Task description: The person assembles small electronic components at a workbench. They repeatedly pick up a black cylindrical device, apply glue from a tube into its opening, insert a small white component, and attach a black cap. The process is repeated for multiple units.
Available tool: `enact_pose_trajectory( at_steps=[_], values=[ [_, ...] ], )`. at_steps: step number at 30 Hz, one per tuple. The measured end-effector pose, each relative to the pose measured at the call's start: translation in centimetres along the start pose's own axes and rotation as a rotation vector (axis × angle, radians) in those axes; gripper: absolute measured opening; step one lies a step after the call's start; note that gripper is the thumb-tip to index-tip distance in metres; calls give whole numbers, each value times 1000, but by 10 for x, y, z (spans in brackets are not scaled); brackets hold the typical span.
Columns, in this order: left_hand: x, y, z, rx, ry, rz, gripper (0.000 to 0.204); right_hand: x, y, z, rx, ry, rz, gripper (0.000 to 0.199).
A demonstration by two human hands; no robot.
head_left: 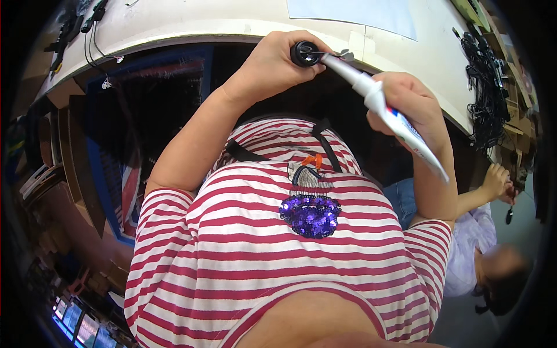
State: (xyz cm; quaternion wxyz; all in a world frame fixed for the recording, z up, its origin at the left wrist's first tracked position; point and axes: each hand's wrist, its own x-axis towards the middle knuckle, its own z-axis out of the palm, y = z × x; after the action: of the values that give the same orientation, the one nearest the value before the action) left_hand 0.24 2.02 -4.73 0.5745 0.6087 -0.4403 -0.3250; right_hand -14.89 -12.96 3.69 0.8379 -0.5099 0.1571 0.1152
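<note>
My left hand (279,65) is closed round a small black cylindrical part (305,54), its round open end turned up toward me. A thin wire with a small grey piece (346,55) sticks out to the right of it. In my right hand (409,104) I grip a white glue-like squeeze tube (413,136), tilted with its long tapered nozzle (347,71) up and to the left. The nozzle tip reaches the edge of the black part; whether it touches, I cannot tell. Both hands are above the table's near edge.
The white table (232,17) curves across the top, with a pale sheet (354,14) on it. Coiled black cables (486,87) lie at its right end, more cables (87,26) at the left. Another person's hand (496,181) is at the right. A blue frame (107,191) stands lower left.
</note>
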Motion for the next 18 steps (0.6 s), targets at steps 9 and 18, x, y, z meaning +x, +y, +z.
enact_pose_trajectory(
  at_steps=[9,18],
  values=[
    [-4,24,-6,-341,-131,-143,46,56,-22,-78,-1034,527,-397,24],
    [-2,28,-9,-352,166,-20,55,27,-20,-20,-1243,353,-218,26]
  ],
)
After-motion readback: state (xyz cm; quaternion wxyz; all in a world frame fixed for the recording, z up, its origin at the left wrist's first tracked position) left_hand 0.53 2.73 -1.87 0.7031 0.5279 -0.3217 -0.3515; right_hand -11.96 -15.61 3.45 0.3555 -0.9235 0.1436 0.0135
